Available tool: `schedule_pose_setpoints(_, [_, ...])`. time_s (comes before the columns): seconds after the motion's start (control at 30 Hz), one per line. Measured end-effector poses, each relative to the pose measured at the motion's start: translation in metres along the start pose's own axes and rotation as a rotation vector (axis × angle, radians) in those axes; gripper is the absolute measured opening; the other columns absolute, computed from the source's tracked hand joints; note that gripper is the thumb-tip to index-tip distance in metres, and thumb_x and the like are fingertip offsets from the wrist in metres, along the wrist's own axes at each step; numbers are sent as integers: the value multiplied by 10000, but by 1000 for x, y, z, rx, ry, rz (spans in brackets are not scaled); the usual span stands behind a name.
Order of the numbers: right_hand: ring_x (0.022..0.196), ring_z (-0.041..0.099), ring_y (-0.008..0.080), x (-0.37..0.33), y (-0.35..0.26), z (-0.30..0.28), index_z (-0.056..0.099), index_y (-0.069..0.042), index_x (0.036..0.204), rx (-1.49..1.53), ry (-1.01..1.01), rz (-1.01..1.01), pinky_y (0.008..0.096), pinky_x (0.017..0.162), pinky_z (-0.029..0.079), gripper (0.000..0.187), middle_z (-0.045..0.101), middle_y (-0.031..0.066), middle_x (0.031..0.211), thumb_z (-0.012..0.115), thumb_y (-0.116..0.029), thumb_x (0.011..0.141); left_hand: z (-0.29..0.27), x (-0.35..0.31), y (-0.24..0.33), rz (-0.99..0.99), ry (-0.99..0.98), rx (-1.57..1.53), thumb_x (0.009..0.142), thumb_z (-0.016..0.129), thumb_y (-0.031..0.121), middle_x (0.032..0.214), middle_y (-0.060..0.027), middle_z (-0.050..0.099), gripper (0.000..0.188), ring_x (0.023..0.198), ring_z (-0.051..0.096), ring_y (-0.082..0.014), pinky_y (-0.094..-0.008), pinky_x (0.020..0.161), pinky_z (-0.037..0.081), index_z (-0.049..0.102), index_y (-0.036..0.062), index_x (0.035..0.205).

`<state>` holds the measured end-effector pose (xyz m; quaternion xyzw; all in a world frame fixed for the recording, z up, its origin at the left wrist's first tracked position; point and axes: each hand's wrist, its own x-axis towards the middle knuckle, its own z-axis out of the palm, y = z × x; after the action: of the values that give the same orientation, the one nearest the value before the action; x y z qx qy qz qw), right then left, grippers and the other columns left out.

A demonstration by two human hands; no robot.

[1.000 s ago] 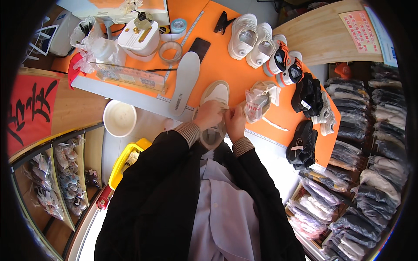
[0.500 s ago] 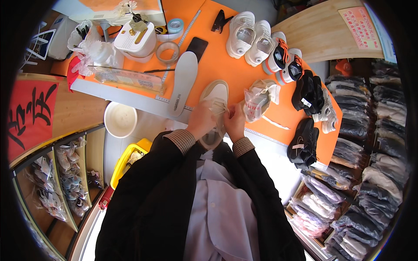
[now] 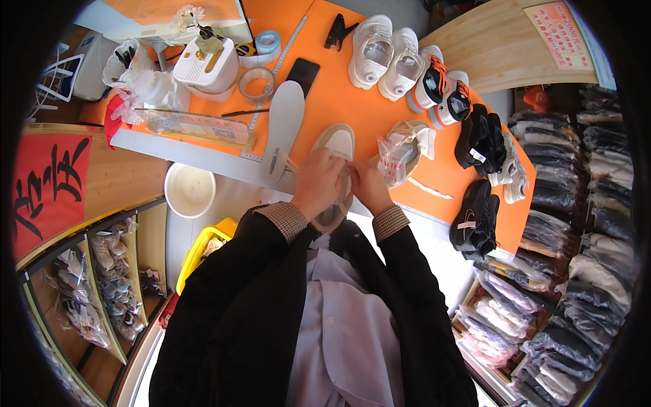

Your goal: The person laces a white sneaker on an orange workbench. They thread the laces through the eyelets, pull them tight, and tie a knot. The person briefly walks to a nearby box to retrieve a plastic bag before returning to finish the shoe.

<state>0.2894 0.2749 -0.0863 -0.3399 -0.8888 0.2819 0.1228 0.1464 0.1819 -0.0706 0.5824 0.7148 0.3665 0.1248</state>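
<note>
Sneaker point(image 3: 338, 140), laces now hidden under left hand point(image 3: 317, 182), right hand point(image 3: 371, 186) alongside, fingers' grip unclear

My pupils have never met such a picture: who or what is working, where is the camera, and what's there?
No robot: a person works bare-handed. A wide fisheye camera on their head looks down, so straight edges bend. The left hand and right hand are at a white-and-beige shoe; they cover part of it, so the exact grip is unclear. On the orange table are a grey insole, a phone, a tape roll and several other shoes.
</note>
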Motion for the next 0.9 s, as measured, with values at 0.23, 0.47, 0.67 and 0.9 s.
schedule_pose_setpoints(0.23, [764, 598, 377, 20, -2, -7, 544, -1, 816, -277, -165, -35, 435, 636, 500, 55, 568, 185, 868, 581, -19, 779, 30, -4, -7, 89, -30, 21, 688, 654, 106, 876, -45, 515, 125, 909, 511, -235, -368, 730, 453, 669, 78, 809])
schedule_pose_setpoints(0.47, [726, 574, 336, 15, 9, 7, 479, -14, 812, -240, 35, -109, 418, 598, 489, 143, 525, 149, 765, 603, -48, 749, 51, -2, -10, -91, -20, -57, 723, 648, 132, 874, -65, 524, 87, 910, 507, -259, -372, 722, 442, 667, 58, 765])
schedule_pose_setpoints(0.67, [603, 533, 311, 16, 14, -5, 435, -33, 775, -413, 6, -441, 406, 521, 466, 163, 491, 123, 689, 584, -72, 825, 45, 1, 3, -191, -13, 14, 734, 644, 149, 888, -129, 505, 121, 887, 516, -306, -401, 703, 458, 634, 29, 722])
schedule_pose_setpoints(0.9, [656, 580, 303, 11, 1, -1, 474, -28, 805, -247, 64, -246, 389, 527, 479, 158, 535, 125, 736, 615, -29, 732, 51, 2, -11, -321, -1, -262, 713, 647, 89, 963, -171, 486, 149, 950, 512, -334, -408, 784, 453, 616, -32, 795])
